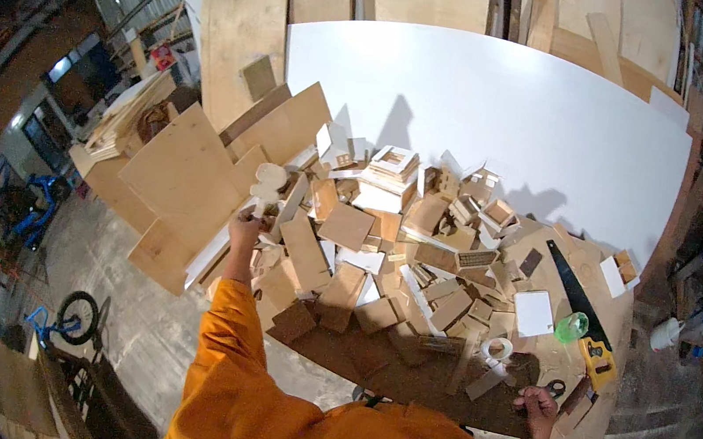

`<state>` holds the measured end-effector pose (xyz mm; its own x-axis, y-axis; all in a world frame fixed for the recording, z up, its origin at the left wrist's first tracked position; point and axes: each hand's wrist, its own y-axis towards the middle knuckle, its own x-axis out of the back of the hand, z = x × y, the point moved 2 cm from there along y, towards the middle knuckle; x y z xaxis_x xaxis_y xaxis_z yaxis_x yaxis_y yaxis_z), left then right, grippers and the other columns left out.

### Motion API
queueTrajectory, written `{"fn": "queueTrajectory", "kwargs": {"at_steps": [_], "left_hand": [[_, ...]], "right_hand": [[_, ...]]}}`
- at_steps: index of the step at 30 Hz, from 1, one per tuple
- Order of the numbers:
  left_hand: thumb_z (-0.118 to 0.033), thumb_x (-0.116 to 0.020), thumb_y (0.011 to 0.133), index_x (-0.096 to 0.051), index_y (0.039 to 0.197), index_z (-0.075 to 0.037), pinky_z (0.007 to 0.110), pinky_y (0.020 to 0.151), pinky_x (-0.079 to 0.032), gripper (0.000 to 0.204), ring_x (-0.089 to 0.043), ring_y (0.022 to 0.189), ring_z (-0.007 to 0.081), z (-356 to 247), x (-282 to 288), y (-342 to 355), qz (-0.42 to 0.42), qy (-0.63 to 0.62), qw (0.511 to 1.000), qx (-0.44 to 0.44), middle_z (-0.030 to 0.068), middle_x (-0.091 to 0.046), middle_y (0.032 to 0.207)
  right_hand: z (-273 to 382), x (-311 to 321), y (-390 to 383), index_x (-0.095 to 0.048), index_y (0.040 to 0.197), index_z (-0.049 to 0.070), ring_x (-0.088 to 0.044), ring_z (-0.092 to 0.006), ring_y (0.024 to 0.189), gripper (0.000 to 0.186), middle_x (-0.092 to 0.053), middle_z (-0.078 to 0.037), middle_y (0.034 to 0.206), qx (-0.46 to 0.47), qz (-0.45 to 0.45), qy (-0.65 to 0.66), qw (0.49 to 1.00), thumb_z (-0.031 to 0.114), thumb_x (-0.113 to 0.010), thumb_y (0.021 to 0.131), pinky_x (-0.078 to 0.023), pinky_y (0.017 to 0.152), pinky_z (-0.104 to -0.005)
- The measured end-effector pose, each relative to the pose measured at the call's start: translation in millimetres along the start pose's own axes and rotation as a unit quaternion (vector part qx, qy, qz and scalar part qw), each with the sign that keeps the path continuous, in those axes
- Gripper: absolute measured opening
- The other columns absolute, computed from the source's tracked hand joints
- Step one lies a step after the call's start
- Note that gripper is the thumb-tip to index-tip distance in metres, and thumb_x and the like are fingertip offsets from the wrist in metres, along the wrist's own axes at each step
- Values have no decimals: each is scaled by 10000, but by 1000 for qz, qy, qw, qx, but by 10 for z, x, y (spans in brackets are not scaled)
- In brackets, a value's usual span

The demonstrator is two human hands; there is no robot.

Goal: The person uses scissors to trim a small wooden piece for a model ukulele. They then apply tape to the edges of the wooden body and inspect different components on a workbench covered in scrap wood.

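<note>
My left hand (245,229) reaches out to the left side of the heaped bench, its fingers closed at the lower end of a pale wooden cut-out (270,177) with rounded lobes. Beside it lie a long plywood strip (305,251) and many loose wood offcuts (347,226). My right hand (537,404) is low over the bench's near right edge, with fingers curled together; whether anything small is between them is hidden. Close to it are a roll of tape (496,349), a pale flat strip (486,383) and a dark round-handled tool (556,389).
A handsaw (573,289) with a yellow handle (596,362) lies at the right, near a green transparent cup (571,327) and a white square panel (533,314). Behind the heap stands a large white board (491,105). Plywood sheets (185,167) lean at the left.
</note>
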<state>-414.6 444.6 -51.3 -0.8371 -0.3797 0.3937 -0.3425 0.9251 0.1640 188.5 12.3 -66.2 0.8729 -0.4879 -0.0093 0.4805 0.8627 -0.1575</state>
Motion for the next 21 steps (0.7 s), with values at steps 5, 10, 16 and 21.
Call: {"fn": "queueTrajectory", "kwargs": {"at_steps": [5,10,16,21], "left_hand": [[-45,-589,759,-650,1122,-71,366,716,-526,369,-678,830,297,-352,-163,34,-49,243,961,-125,166,-687,942],[-129,-580,782,-586,1220,-101,404,855,-483,439,-611,1007,355,-275,-240,29,-5,261,957,-129,201,-625,1096],[-200,-552,877,-463,1329,-66,435,1028,-347,479,-423,1232,399,-424,-170,-430,3,241,932,-272,210,-463,1340],[-218,-548,898,-466,1333,-88,501,1063,-278,462,-327,1295,442,-354,-38,-950,-21,255,895,-366,217,-411,1379]], "right_hand": [[106,-292,-186,-624,847,-1,-608,-140,699,71,-648,-64,800,-33,-24,-18,999,55,-593,877,-475,716,-286],[276,-617,-340,-635,843,6,-562,-112,684,159,-629,-37,753,-33,-49,-42,997,146,-588,901,-444,687,-266],[254,-1008,-263,-651,888,-10,-597,-129,757,179,-636,-56,794,-52,-7,-86,995,158,-594,913,-468,719,-278],[211,-1404,16,-660,937,3,-618,-142,734,233,-635,-74,760,106,115,-223,962,227,-646,876,-481,663,-292]]}}
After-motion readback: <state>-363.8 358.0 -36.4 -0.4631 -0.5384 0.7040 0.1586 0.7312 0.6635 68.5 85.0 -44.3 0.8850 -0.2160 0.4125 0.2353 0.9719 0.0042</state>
